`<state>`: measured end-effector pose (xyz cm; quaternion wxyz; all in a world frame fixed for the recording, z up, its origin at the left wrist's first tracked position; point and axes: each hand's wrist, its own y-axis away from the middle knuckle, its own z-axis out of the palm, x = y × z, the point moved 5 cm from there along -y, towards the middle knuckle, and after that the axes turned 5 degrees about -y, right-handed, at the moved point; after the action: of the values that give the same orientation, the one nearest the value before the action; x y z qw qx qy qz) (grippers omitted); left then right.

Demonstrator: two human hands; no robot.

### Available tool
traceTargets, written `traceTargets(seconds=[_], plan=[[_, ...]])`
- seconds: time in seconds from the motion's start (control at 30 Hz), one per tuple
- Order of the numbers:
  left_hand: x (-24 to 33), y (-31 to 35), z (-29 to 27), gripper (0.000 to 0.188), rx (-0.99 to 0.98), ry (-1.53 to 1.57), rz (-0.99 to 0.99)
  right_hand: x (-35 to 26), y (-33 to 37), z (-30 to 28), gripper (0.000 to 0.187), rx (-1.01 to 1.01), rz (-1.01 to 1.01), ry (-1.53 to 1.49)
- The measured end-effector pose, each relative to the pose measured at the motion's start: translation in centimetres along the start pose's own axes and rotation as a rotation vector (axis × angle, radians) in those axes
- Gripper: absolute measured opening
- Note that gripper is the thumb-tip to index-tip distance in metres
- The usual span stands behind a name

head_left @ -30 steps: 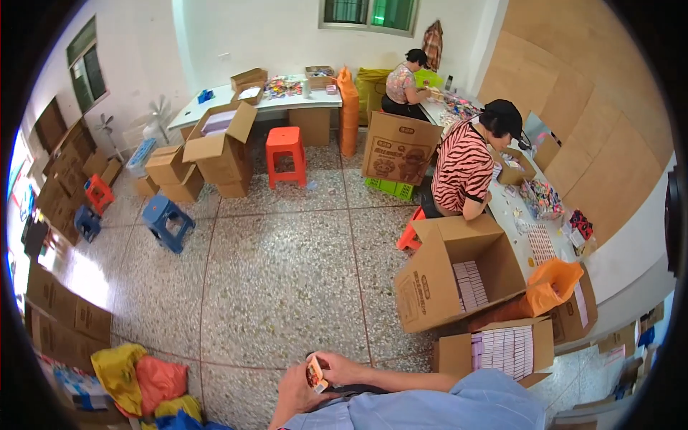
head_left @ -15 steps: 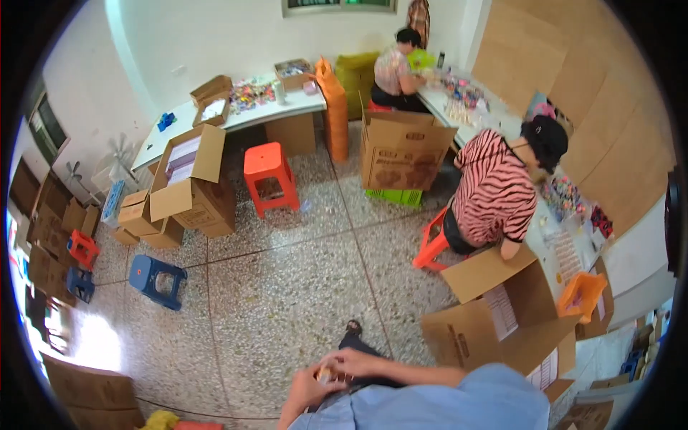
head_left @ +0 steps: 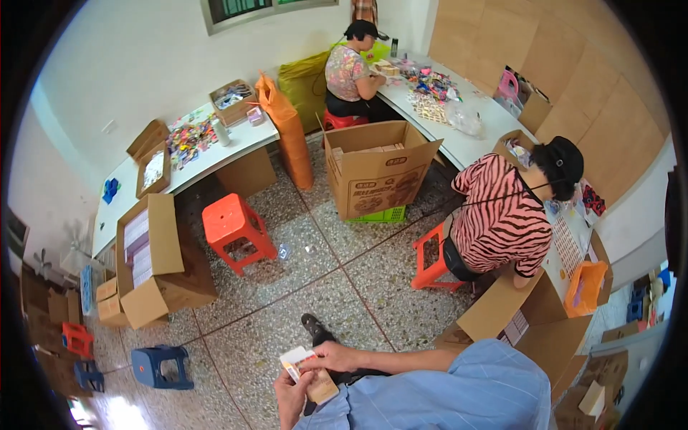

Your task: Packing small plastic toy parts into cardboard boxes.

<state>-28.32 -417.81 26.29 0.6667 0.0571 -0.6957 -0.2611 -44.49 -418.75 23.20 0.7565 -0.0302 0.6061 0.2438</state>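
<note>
In front of my body, low in the view, both hands are on a small paperboard box [head_left: 322,389]. It has a tan face, and a white flap or panel with orange edging at its upper end. My left hand [head_left: 289,395] grips the box along its left side. From the right, my right hand [head_left: 332,356] reaches over it, fingers closed on its upper part. Whether anything is inside the box cannot be made out.
A red stool [head_left: 233,226] and a blue stool [head_left: 159,365] stand on the floor. Open cartons [head_left: 380,179] sit around me. Two people work at the white table [head_left: 444,132] along the right wall. Another white table [head_left: 236,136] stands far left with colourful small pieces.
The view has swung to the right. Between my hands, the small box now shows much more of its tan face and white panel. My right hand lies over its upper part.
</note>
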Motion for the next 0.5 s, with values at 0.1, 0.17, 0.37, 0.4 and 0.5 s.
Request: traceTargets(seconds=[0.1,0.17,0.37,0.4,0.5], plan=[[3.4,-7.0,-1.4,0.023,-0.17,0.041,-0.104,-1.3,-6.9,-5.3,0.037,0.112,-0.014,0.013],[6.1,-11.9,-2.8,0.025,-0.185,0.021,-0.122,-6.1,-10.2,-7.1,0.037,0.16,-0.066,0.034],[14.0,-25.0,-3.3,0.028,-0.173,0.01,-0.035,-9.7,-18.7,-12.9,0.032,0.306,-0.178,-0.327],[14.7,-26.5,-3.0,0.026,-0.177,-0.009,-0.036,-10.2,-19.6,-14.1,0.032,0.337,-0.17,-0.222],[15.5,-31.0,-2.5,0.024,-0.131,-0.037,-0.036,-12.2,-22.6,-18.1,0.034,0.376,-0.124,-0.057]])
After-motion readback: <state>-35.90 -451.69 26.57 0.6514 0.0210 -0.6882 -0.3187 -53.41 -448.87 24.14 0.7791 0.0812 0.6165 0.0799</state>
